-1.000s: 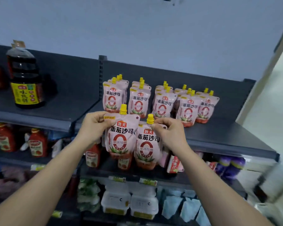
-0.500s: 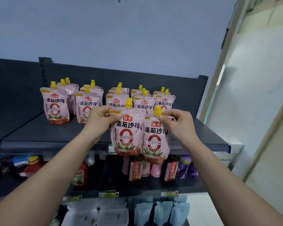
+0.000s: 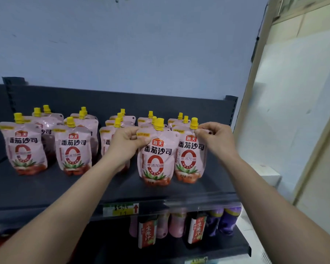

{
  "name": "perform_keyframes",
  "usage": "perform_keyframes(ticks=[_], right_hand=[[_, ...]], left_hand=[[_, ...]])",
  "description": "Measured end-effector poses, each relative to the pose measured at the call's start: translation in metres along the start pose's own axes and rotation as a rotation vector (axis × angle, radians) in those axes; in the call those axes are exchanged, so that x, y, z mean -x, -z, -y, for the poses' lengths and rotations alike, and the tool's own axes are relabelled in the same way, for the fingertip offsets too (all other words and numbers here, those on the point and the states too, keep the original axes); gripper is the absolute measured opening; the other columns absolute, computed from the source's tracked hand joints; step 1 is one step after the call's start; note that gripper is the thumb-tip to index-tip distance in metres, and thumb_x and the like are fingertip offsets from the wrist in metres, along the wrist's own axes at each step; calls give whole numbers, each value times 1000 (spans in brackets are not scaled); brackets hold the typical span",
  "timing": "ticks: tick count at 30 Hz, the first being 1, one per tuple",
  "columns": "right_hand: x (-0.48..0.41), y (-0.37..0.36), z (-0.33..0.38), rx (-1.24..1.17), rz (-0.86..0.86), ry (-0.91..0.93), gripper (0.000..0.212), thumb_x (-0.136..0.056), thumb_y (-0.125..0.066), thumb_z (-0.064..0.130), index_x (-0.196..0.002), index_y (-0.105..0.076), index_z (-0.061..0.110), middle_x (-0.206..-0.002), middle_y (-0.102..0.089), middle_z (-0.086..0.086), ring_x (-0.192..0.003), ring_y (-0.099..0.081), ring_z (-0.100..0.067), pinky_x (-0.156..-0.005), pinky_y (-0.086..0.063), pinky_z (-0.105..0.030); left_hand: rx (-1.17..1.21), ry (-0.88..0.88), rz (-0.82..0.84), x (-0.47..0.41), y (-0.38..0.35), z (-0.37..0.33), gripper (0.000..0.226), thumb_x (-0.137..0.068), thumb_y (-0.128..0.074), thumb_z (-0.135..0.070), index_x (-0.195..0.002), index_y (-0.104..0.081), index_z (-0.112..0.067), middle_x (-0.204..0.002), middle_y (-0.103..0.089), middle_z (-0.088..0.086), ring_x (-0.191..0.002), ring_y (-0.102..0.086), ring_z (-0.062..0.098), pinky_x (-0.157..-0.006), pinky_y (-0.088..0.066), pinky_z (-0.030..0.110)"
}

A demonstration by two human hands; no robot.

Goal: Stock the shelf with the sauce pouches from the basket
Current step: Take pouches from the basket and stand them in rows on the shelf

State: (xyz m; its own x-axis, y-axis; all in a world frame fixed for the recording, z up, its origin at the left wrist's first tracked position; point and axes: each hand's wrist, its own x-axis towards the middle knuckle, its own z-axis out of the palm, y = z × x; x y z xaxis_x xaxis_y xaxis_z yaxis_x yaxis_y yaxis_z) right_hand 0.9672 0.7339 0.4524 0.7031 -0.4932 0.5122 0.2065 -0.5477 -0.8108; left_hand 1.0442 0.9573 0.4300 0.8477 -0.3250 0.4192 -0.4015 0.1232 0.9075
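Left pouch (image 3: 156, 155) and right pouch (image 3: 191, 157) now rest on shelf (image 3: 65, 189), centre right; left hand (image 3: 126, 141) and right hand (image 3: 213, 138) pinch their tops. Release pending.

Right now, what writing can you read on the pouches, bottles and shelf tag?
"海天": red badge, front pouch in the left hand.
"番茄沙司": under that badge.
"0", "零添加酱": its red ring.
Same print on the right pouch in the right hand.
"生腌汁", middle character unsure: lower-shelf bottle.
Shelf tag: handwriting blurred.
Small print on pouches: too small.
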Motion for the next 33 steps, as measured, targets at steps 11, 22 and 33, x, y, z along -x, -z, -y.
perform_keyframes(ticks=[11, 22, 33], right_hand=[[-61, -21, -61, -95, 52, -95, 14, -88, -67, 7, -81, -69, 20, -81, -65, 9, -76, -64, -8, -62, -51, -21], [-91, -28, -99, -217, 152, -140, 21, -86, -67, 4, -79, -73, 23, -95, -72, -2, -92, -68, -20, -78, -57, -34], [-101, -22, -113, -152, 299, -38, 24, -92, -59, 7, -101, -72, 25, -111, -67, 8, -100, -60, -13, -83, -52, -31]], left_hand=[[-7, 60, -16, -21, -31, 29, 24, -84, -63, 6, -86, -72, -15, -77, -76, -4, -77, -72, 9, -65, -57, 21], [-44, 80, -56, -30, -68, 45, 18, -83, -63, 7, -87, -71, -9, -74, -74, -5, -74, -71, 6, -65, -55, 18], [10, 131, -36, -41, -111, 54, 21, -87, -60, 6, -84, -70, -13, -69, -73, -6, -69, -70, 6, -62, -57, 20]])
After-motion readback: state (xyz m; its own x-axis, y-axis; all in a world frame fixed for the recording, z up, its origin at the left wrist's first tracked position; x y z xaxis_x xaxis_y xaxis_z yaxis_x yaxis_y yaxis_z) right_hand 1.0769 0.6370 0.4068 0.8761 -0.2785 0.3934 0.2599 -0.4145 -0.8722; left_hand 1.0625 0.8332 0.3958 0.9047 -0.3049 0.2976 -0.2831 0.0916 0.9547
